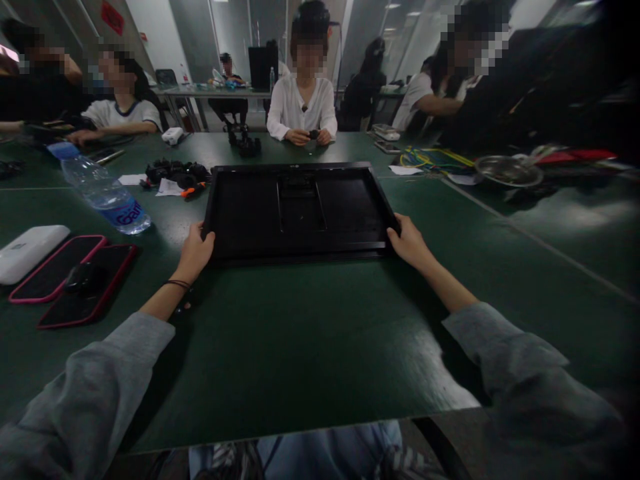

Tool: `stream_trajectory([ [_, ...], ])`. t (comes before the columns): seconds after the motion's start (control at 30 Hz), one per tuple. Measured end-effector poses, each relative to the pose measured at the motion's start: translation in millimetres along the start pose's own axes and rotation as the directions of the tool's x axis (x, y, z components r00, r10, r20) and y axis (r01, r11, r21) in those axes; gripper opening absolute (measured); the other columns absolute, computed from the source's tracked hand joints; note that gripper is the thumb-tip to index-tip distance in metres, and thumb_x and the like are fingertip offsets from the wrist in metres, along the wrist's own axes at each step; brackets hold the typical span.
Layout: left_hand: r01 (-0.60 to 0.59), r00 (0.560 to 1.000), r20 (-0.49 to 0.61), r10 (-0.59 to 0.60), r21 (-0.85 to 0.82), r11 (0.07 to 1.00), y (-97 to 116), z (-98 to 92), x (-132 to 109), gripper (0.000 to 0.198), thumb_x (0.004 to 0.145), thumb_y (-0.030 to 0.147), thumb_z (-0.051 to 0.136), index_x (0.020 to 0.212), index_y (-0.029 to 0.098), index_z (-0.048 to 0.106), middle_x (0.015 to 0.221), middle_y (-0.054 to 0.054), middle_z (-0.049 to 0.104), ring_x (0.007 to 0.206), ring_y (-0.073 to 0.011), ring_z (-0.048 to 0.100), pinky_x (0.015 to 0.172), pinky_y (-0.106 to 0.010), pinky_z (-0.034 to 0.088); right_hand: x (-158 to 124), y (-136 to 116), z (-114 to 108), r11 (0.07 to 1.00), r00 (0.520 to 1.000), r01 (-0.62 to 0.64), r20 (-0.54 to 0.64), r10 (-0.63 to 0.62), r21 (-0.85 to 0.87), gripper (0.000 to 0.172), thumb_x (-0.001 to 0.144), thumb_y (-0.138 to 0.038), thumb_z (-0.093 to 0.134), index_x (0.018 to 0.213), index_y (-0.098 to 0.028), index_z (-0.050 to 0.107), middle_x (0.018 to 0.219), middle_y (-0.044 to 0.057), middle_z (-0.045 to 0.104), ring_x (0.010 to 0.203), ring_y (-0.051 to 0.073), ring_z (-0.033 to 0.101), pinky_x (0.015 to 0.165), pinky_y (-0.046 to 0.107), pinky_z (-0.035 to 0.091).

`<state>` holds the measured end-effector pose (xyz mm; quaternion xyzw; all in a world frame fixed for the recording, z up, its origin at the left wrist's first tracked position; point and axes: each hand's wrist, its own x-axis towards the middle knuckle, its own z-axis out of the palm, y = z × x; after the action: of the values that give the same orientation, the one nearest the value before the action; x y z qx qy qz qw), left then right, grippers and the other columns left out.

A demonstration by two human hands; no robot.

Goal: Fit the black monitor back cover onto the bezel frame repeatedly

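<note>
A black monitor casing (pixel 345 200), wide and rectangular with a raised rim and a recessed bracket area in its middle, lies on or just above the green table (pixel 310 347); I cannot tell which. My left hand (pixel 197 252) is closed round its left edge near the front corner, thumb on top. At the opposite side, my right hand (pixel 407 240) grips the right edge in the same way. The fingers under both edges are hidden. A dark band circles my left wrist.
To the left are a water bottle (pixel 107 193), a white case (pixel 35 250) and two phones (pixel 85 287) with a small black object on one. Black parts (pixel 177 175) lie behind. A metal bowl (pixel 507 172) and cables (pixel 433 159) are at right. People sit around the table.
</note>
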<state>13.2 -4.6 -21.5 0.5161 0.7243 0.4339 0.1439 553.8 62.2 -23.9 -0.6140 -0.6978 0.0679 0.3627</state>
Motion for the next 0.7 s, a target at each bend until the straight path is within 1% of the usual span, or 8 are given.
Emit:
stream_trajectory([
  [0.2, 0.009, 1.000, 0.002, -0.009, 0.002, 1.000, -1.7, 0.7, 1.1, 0.050, 0.090, 0.030, 0.056, 0.137, 0.015, 0.054, 0.133, -0.017, 0.067, 0.123, -0.0311, 0.065, 0.110, -0.050, 0.048, 0.8, 0.0, 0.7, 1.000, 1.000, -0.022, 0.006, 0.022, -0.002, 0.058, 0.089, -0.042, 0.053, 0.141, -0.017, 0.051, 0.141, 0.019, 0.060, 0.135, 0.037, 0.056, 0.118, 0.058, 0.041],
  [0.3, 0.016, 1.000, 0.002, -0.016, -0.013, 1.000, -3.6, 1.0, 1.9, 0.049, 0.090, 0.030, 0.057, 0.136, 0.017, 0.054, 0.132, -0.017, 0.068, 0.122, -0.0308, 0.065, 0.110, -0.049, 0.048, 0.6, 0.2, 0.8, 1.000, 1.000, -0.027, 0.006, 0.028, -0.010, 0.058, 0.090, -0.041, 0.052, 0.142, -0.015, 0.051, 0.141, 0.020, 0.060, 0.135, 0.037, 0.056, 0.118, 0.057, 0.041],
  [0.4, 0.011, 1.000, 0.002, -0.011, -0.044, 0.999, -5.0, 1.3, 2.5, 0.048, 0.089, 0.030, 0.058, 0.136, 0.019, 0.054, 0.131, -0.015, 0.069, 0.122, -0.0289, 0.065, 0.111, -0.047, 0.048, 0.4, 0.9, 0.8, 1.000, 1.000, -0.010, 0.000, 0.010, -0.016, 0.058, 0.089, -0.037, 0.053, 0.142, -0.014, 0.051, 0.140, 0.021, 0.061, 0.133, 0.037, 0.057, 0.117, 0.058, 0.041],
  [0.47, 0.008, 1.000, 0.004, -0.008, -0.044, 0.999, -5.3, 1.4, 2.5, 0.048, 0.090, 0.030, 0.058, 0.136, 0.018, 0.054, 0.131, -0.016, 0.069, 0.121, -0.0290, 0.066, 0.110, -0.047, 0.048, 0.2, 1.2, 0.7, 1.000, 1.000, -0.001, -0.006, 0.001, -0.016, 0.058, 0.089, -0.037, 0.053, 0.142, -0.016, 0.051, 0.140, 0.020, 0.062, 0.133, 0.038, 0.057, 0.117, 0.060, 0.041],
  [0.57, 0.003, 1.000, 0.007, -0.003, -0.024, 1.000, -4.9, 1.1, 2.0, 0.048, 0.090, 0.031, 0.057, 0.136, 0.017, 0.054, 0.132, -0.017, 0.068, 0.121, -0.0303, 0.066, 0.109, -0.049, 0.049, 0.2, 1.1, 0.4, 1.000, 1.000, -0.007, 0.001, 0.007, -0.018, 0.058, 0.089, -0.038, 0.053, 0.143, -0.016, 0.051, 0.140, 0.020, 0.061, 0.133, 0.038, 0.057, 0.117, 0.061, 0.040],
  [0.7, -0.014, 1.000, -0.003, 0.014, -0.026, 1.000, -5.1, 0.8, 2.0, 0.047, 0.090, 0.031, 0.058, 0.136, 0.018, 0.055, 0.134, -0.015, 0.068, 0.124, -0.0295, 0.064, 0.110, -0.047, 0.048, 0.3, 0.2, 0.1, 1.000, 1.000, -0.019, 0.007, 0.019, -0.003, 0.059, 0.090, -0.041, 0.053, 0.144, -0.016, 0.050, 0.141, 0.020, 0.061, 0.135, 0.038, 0.055, 0.118, 0.060, 0.040],
])
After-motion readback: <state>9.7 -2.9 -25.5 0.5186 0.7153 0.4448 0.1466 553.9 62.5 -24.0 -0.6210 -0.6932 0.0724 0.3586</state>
